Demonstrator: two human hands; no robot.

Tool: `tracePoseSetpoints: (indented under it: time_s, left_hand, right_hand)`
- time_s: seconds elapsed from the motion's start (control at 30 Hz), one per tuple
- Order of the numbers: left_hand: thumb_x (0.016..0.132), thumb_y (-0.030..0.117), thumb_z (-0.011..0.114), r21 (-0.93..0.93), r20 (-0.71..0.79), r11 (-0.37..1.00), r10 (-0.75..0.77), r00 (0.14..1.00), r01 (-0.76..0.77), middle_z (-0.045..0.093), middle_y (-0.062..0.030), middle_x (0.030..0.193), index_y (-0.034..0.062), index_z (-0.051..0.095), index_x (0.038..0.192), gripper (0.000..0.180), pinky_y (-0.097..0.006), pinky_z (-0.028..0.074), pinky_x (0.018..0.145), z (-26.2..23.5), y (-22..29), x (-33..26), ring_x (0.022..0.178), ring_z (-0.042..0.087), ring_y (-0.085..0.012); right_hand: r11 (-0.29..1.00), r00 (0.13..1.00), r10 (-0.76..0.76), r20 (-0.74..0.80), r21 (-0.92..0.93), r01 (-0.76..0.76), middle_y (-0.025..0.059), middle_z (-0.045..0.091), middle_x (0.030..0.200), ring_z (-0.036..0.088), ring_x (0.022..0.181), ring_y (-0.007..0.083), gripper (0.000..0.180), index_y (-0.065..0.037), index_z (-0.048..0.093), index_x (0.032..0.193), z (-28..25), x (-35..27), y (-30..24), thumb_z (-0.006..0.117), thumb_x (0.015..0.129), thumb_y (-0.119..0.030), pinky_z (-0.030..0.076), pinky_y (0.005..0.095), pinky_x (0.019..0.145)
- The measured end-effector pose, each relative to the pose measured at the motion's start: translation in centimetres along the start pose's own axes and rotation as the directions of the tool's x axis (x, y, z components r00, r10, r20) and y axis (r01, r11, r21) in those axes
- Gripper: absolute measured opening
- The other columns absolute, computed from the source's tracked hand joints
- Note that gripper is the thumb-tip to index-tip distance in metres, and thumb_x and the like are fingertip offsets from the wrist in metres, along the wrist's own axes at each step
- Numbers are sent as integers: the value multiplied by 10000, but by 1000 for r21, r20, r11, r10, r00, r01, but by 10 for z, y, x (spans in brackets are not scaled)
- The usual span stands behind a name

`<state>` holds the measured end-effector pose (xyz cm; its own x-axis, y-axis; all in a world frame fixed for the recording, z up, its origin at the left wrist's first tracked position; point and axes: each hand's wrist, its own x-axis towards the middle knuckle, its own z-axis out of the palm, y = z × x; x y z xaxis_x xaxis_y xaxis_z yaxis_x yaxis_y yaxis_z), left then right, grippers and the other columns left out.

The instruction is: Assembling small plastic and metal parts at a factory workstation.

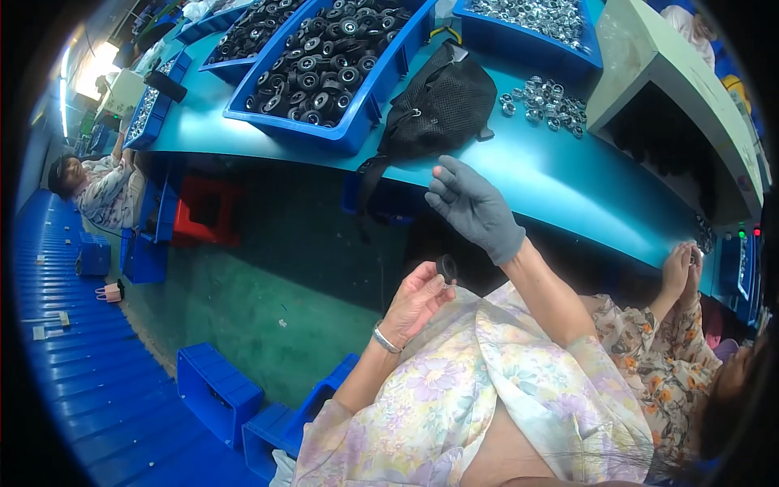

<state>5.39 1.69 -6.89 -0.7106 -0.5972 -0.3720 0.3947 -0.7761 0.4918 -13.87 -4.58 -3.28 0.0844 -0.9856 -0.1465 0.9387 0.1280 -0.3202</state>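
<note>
My left hand (416, 304), bare and wearing a silver bracelet (386, 338), pinches a small black wheel (445, 268) between thumb and fingers above my lap. Up and to the right, at the near edge of the table, my right hand (477, 209) is raised in a grey glove with a bare fingertip showing. Its fingers are loosely bent and slightly apart, and nothing shows in them. Just beyond that hand lies a black mesh bag (442, 101), its strap hanging over the table edge.
On the blue-green table (535, 166), a blue crate (357, 134) holds many black wheels. Shiny metal parts fill another bin (519, 32) and lie loose in a pile (552, 105). A pale machine housing (649, 73) stands right. Co-workers sit at both sides. Behind are a red stool (203, 211) and blue crates (217, 390).
</note>
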Motion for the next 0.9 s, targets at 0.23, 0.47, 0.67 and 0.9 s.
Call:
tracePoseSetpoints:
  time_s: [0.23, 0.47, 0.67, 0.9]
  left_hand:
    - [912, 101, 605, -9, -15, 1000, 1, 1000, -1, 628, -74, 960, 78, 553, 1033, 134, -282, 498, 779, 1, -2, -3, 830, 609, -151]
    - [915, 67, 583, -58, 159, 993, 109, 981, -101, 625, -74, 1015, 78, 554, 1040, 129, -296, 513, 814, 12, 24, 0, 939, 608, -172]
    - [906, 97, 612, -116, 102, 987, 119, 988, -107, 641, -57, 981, 78, 577, 1063, 162, -293, 511, 782, 23, 29, -1, 846, 610, -142]
    - [917, 74, 589, 36, 38, 991, 124, 992, -125, 621, -59, 1058, 43, 565, 1144, 231, -285, 509, 807, 26, 26, -4, 876, 600, -128]
  right_hand:
    - [999, 999, -37, -35, -32, 36, 75, 601, 949, 598, 789, 148, 214, -18, 532, 1119, -3, -5, 3, 568, 908, -26, 517, 303, 770]
    - [772, 999, -48, -9, -635, 31, 81, 602, 985, 577, 892, 141, 343, -8, 553, 1178, -3, -32, -4, 596, 839, -39, 472, 283, 848]
    - [373, 955, 80, 285, -897, 237, 65, 554, 1139, 525, 1060, 187, 537, -79, 541, 1246, 5, -60, 0, 713, 738, -84, 435, 304, 913]
    - [85, 938, 82, 337, -940, 330, 80, 586, 1012, 578, 923, 188, 413, -62, 585, 1162, 8, -63, 2, 693, 764, -89, 476, 301, 830]
